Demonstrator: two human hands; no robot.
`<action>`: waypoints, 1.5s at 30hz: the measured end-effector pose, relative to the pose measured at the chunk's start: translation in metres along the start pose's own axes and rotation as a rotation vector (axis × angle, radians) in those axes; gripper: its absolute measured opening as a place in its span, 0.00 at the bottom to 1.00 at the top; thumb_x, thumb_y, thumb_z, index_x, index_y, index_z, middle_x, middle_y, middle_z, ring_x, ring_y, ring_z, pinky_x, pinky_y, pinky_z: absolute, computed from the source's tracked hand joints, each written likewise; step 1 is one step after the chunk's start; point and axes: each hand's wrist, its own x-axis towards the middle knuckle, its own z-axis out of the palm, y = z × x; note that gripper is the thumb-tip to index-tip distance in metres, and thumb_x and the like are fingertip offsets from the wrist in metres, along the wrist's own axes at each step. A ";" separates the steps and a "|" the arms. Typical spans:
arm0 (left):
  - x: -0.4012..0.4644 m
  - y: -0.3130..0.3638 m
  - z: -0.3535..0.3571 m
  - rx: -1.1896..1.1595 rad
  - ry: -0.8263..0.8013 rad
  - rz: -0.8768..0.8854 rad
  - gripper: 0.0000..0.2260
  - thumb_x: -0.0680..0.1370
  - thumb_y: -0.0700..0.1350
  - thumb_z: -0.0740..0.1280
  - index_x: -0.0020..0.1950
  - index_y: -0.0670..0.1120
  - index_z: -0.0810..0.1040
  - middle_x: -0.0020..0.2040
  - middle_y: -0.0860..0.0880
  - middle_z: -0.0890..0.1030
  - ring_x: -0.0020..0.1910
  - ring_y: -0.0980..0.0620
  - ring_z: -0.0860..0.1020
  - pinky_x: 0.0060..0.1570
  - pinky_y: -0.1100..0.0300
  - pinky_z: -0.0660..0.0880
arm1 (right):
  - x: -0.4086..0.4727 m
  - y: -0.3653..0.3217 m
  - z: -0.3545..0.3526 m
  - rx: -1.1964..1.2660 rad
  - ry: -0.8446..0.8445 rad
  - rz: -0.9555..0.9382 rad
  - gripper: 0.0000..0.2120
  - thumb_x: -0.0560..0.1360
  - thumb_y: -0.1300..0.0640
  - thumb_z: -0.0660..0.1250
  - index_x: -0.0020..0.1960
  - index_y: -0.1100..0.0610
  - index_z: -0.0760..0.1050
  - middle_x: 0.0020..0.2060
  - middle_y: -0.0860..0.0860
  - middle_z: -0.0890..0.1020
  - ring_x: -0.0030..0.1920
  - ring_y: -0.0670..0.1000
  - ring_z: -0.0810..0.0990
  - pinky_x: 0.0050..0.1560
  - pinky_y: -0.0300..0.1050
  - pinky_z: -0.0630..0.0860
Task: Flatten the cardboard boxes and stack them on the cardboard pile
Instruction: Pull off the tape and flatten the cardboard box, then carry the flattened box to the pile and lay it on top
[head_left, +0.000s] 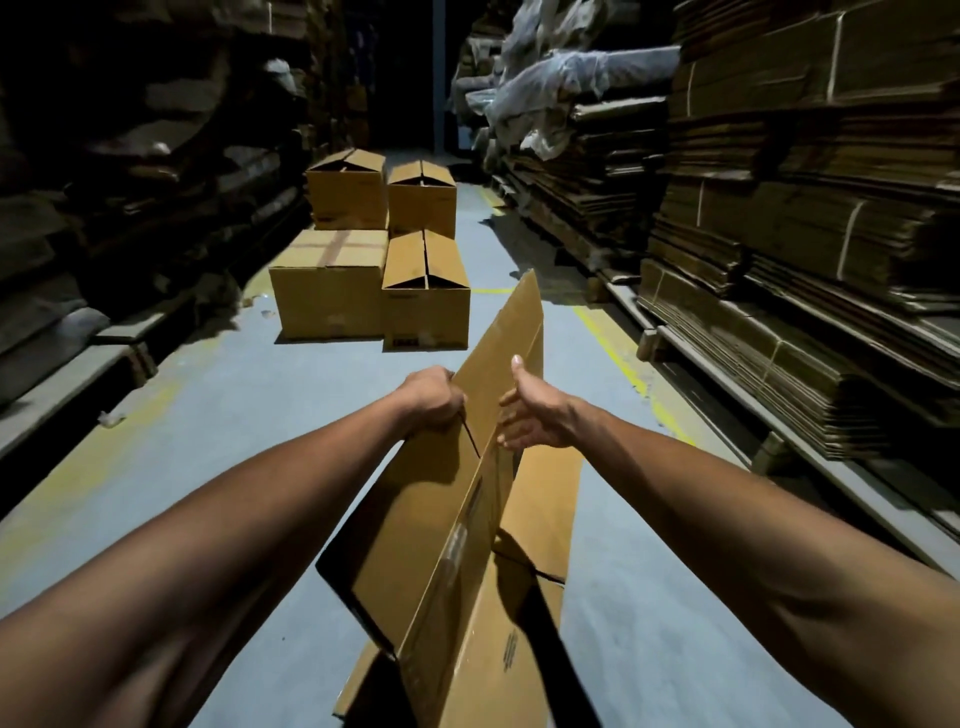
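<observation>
A partly collapsed cardboard box (441, 530) stands on edge in front of me, its panels folded almost flat and its flaps spread toward the floor. My left hand (434, 397) grips the box's upper left edge with curled fingers. My right hand (535, 413) lies against the right face of the upright panel, thumb up and fingers extended. Several unflattened boxes (374, 280) stand grouped on the floor ahead, some with flaps raised. Tall stacks of flattened cardboard (779, 291) line the right side.
A narrow grey floor aisle (218, 415) with yellow lines runs ahead between dark cardboard stacks (130, 182) on the left and pallets on the right. Plastic-wrapped bundles (561, 83) sit on top of the far right stacks. The aisle's end is dark.
</observation>
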 end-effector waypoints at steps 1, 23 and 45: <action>-0.002 0.004 -0.006 -0.021 -0.003 0.017 0.09 0.83 0.47 0.66 0.61 0.46 0.78 0.54 0.43 0.84 0.50 0.45 0.85 0.53 0.48 0.84 | -0.002 0.006 -0.003 -0.032 0.035 0.027 0.42 0.82 0.28 0.44 0.73 0.63 0.68 0.69 0.64 0.75 0.63 0.65 0.79 0.70 0.62 0.74; 0.018 0.087 -0.143 -0.815 0.301 0.531 0.06 0.84 0.41 0.68 0.60 0.44 0.81 0.48 0.45 0.85 0.40 0.51 0.84 0.48 0.53 0.82 | 0.007 0.075 -0.057 0.304 0.288 0.290 0.66 0.56 0.11 0.51 0.79 0.56 0.62 0.64 0.68 0.78 0.57 0.76 0.81 0.53 0.81 0.76; 0.086 -0.002 -0.116 -1.071 0.378 0.004 0.14 0.86 0.47 0.63 0.71 0.47 0.76 0.59 0.43 0.85 0.54 0.40 0.84 0.48 0.45 0.82 | 0.020 -0.012 -0.110 1.164 0.649 -0.449 0.17 0.74 0.69 0.76 0.52 0.58 0.70 0.53 0.63 0.83 0.44 0.58 0.85 0.42 0.62 0.85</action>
